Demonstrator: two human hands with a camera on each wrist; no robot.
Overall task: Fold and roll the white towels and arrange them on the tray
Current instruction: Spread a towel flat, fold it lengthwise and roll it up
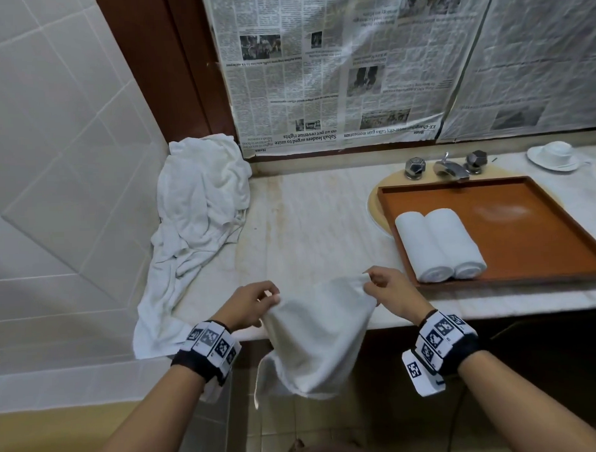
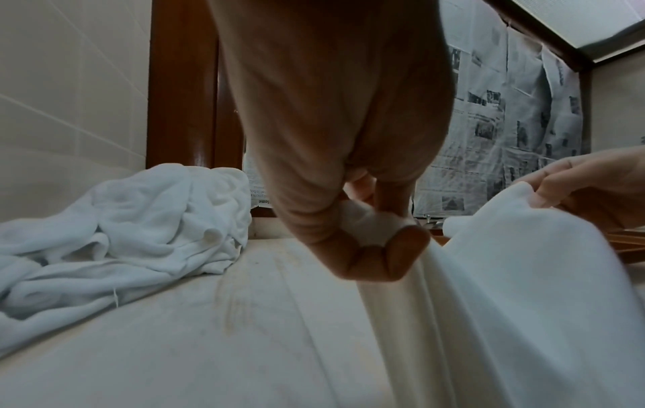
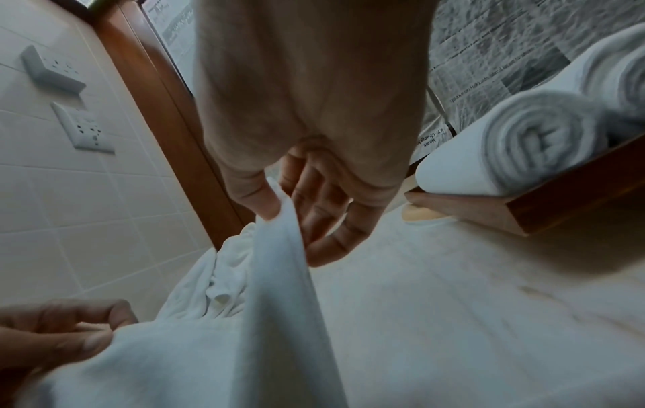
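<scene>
Head view: both hands pinch a limp white towel (image 1: pixel 319 340).

Both forearms are bare, with no sleeves. Each wrist wears a black strap: the left wristband (image 1: pixel 211 347) and the right wristband (image 1: pixel 437 347) carry white blocks printed with black square marker patterns.

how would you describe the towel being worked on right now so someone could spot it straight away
Start at the pale stone counter below the newspaper-covered wall. At its front edge, the held towel hangs between the hands, the left hand and right hand each pinching a top corner. Unlike the two rolled towels on the brown tray and the crumpled pile in the left corner, it hangs off the counter.
</scene>
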